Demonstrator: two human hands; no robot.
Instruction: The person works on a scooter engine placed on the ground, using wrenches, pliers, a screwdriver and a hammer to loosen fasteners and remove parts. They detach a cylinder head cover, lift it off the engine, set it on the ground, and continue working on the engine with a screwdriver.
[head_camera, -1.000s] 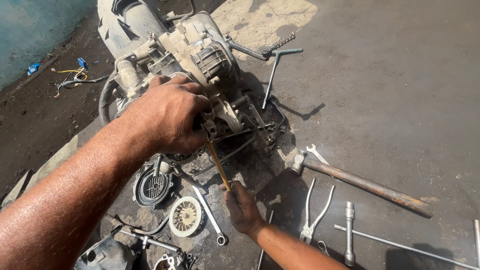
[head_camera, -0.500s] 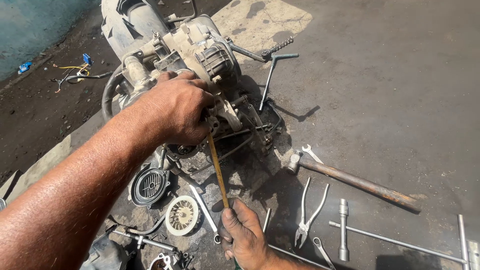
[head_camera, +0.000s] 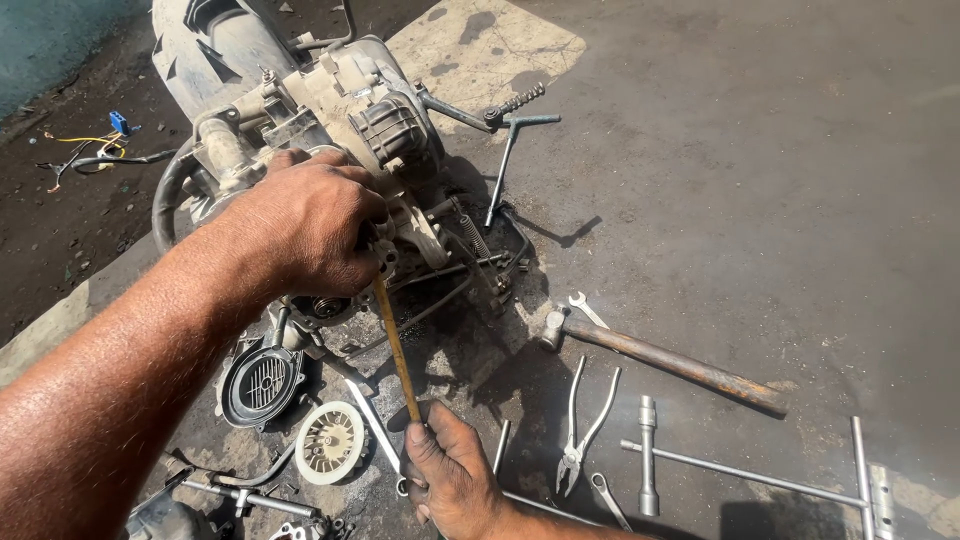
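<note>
- A small engine (head_camera: 350, 120) lies on its side on the grimy concrete floor (head_camera: 760, 180), at the upper left of the view.
- A long yellowish rod (head_camera: 397, 350), likely a tool shaft, runs from the engine's casing down to the lower hand.
- The left hand (head_camera: 310, 235) is clenched over the casing where the rod's top end meets it.
- The right hand (head_camera: 450, 475) is closed around the rod's lower end.
- Judged step: working the rod into or against the engine; next calls for steady aim and bracing.
- A hammer (head_camera: 665, 360), pliers (head_camera: 580, 425), T-handle wrenches (head_camera: 750, 470) and a round fan cover (head_camera: 262, 385) lie nearby.
</note>
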